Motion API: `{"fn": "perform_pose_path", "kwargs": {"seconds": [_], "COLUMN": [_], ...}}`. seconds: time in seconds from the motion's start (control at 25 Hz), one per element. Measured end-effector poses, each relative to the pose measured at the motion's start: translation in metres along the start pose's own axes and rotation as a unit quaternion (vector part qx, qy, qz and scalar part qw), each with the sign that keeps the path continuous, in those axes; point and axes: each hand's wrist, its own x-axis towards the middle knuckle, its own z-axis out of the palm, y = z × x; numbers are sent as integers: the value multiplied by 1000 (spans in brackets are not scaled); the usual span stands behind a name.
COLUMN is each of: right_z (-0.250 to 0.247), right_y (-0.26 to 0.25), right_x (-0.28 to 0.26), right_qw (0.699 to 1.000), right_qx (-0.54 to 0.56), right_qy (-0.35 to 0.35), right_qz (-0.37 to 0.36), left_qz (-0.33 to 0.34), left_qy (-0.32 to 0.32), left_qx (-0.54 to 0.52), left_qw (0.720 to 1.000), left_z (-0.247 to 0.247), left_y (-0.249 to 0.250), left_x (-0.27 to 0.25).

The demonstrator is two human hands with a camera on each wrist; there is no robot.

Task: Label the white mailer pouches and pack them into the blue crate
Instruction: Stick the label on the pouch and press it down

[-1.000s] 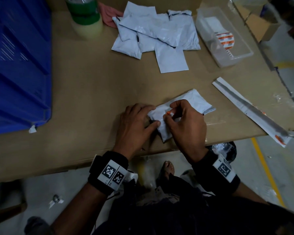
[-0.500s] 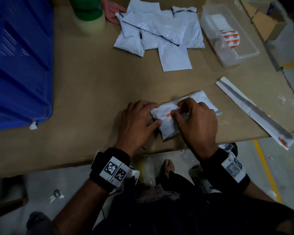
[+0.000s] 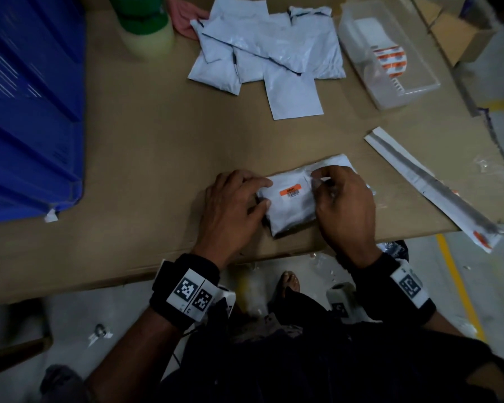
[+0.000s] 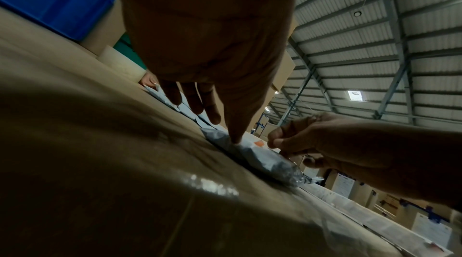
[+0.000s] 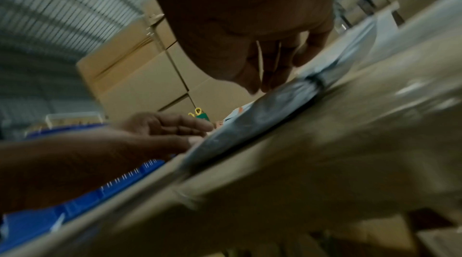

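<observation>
White mailer pouch (image 3: 291, 207) lies flat at bench (image 3: 146, 158) near edge, orange label (image 3: 291, 191) stuck on top. Left hand (image 3: 230, 210) fingers straight, pressing its left end. Right hand (image 3: 344, 205) fingertips pinched together at its far right part. Blue crate (image 3: 26, 112) at left edge.

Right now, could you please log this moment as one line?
left hand steadies pouch | right hand pinches its edge | orange label on | crate waiting

Pouch (image 3: 288, 205): white w/ orange label (image 3: 290, 188) (barcode strip below). Crate (image 3: 32, 112): blue. Wrist bands (image 3: 186, 283): black, b/w square markers.
</observation>
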Motion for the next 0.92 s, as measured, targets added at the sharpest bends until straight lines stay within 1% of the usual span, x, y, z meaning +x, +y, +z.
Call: {"fn": "perform_pose_path", "kwargs": {"seconds": [0.08, 0.16, 0.24, 0.28, 0.36, 0.44, 0.52, 0.56, 0.6, 0.68, 0.76, 0.84, 0.88, 0.92], "right_z": [-9, -15, -14, -12, -11, -11, -13, -13, -12, -9, -14, -20, -22, -23], "right_y": [6, 6, 7, 8, 12, 19, 19, 18, 15, 13, 17, 21, 22, 21], "right_x": [-5, -13, -20, -22, -25, -27, -29, -29, -28, -28, -24, -17, -14, -12], "right_qw": [996, 985, 962, 948, 932, 932, 941, 946, 945, 932, 930, 946, 954, 955], "right_qx": [-32, -69, -135, -177, -243, -274, -264, -248, -242, -265, -286, -262, -232, -210], "right_qy": [-5, -60, -127, -149, -155, -130, -115, -116, -122, -134, -136, -123, -122, -130], "right_qz": [-80, -148, -202, -217, -219, -199, -176, -175, -185, -208, -184, -147, -147, -164], "left_qz": [19, 38, 75, 98, 125, 130, 131, 131, 131, 130, 127, 124, 130, 142], "left_qy": [24, 37, 42, 45, 51, 58, 63, 62, 59, 53, 54, 64, 69, 69], "left_qx": [10, 16, 41, 64, 112, 136, 149, 157, 163, 170, 172, 169, 171, 177], "left_qw": [999, 998, 995, 992, 985, 980, 978, 977, 976, 975, 975, 976, 974, 971], "left_z": [2, 4, 7, 10, 13, 13, 11, 10, 10, 10, 10, 9, 9, 11], "left_y": [5, 11, 15, 15, 14, 14, 15, 17, 18, 19, 19, 19, 20, 21], "left_x": [-1, -2, -3, -4, -5, -4, -5, -6, -7, -7, -6, -7, -8, -9]}}
